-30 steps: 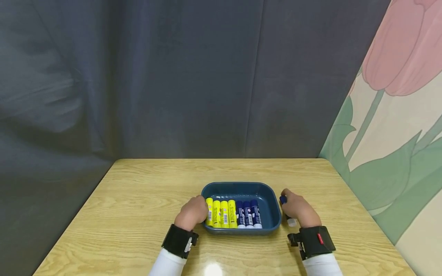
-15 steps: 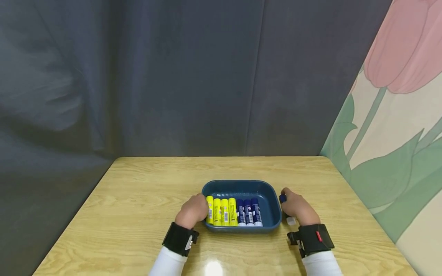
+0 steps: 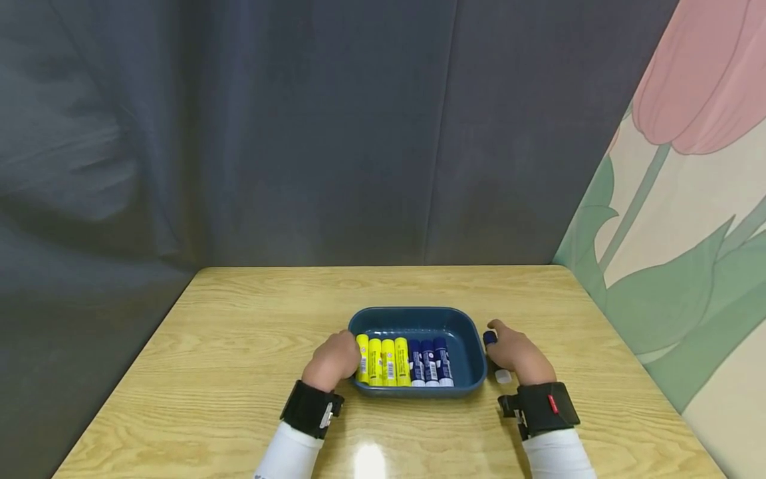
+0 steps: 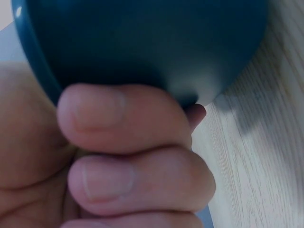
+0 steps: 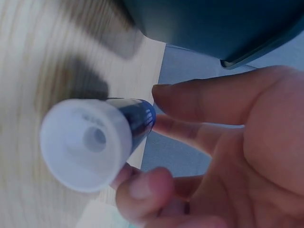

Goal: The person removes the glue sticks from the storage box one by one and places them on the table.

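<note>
And here we are in what looks like a makeshift filming corner: dark cloth (image 3: 323, 133) hangs across the back and down the left, a tulip-patterned wall (image 3: 670, 286) slants in on the right, a wood-grain table (image 3: 239, 319) stands between. Home or office? I can't tell!

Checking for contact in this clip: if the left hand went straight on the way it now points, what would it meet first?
The blue tray, at its left end: the left hand has its curled fingers against it. Just inside, the leftmost yellow tube looks next, though depth is unclear.
</note>
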### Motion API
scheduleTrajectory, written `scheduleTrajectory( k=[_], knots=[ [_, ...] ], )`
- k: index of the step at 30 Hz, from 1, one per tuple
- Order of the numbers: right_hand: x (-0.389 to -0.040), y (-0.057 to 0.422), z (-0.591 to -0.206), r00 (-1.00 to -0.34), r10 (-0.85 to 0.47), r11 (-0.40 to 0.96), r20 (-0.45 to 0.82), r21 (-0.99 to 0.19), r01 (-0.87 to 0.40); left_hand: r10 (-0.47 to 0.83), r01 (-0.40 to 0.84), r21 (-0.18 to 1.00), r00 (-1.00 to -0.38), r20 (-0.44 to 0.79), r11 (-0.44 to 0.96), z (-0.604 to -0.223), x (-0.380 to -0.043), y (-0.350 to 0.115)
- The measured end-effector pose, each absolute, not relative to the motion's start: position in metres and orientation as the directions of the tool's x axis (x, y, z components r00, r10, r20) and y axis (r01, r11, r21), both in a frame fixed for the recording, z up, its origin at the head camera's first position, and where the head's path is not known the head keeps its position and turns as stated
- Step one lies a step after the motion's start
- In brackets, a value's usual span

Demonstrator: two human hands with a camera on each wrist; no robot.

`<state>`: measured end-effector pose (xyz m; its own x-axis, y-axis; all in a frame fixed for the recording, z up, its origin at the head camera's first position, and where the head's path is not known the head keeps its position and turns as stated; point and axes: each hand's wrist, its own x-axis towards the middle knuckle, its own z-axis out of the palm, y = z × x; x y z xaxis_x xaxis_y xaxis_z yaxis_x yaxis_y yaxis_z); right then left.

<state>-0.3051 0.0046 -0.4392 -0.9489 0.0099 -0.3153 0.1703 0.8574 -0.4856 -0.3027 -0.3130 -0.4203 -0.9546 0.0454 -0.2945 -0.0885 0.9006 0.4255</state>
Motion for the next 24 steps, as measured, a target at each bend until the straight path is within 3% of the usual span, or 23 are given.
scheduleTrajectory(
  k=[24],
  knots=[
    [-0.3042,0.0068,-0.4345,-0.944,0.024,0.861,-0.328,-0.473,0.186,0.041,-0.092,0.413,-0.952,-0.303,0.906,-0.4188,-0.3025,-0.313]
  ],
)
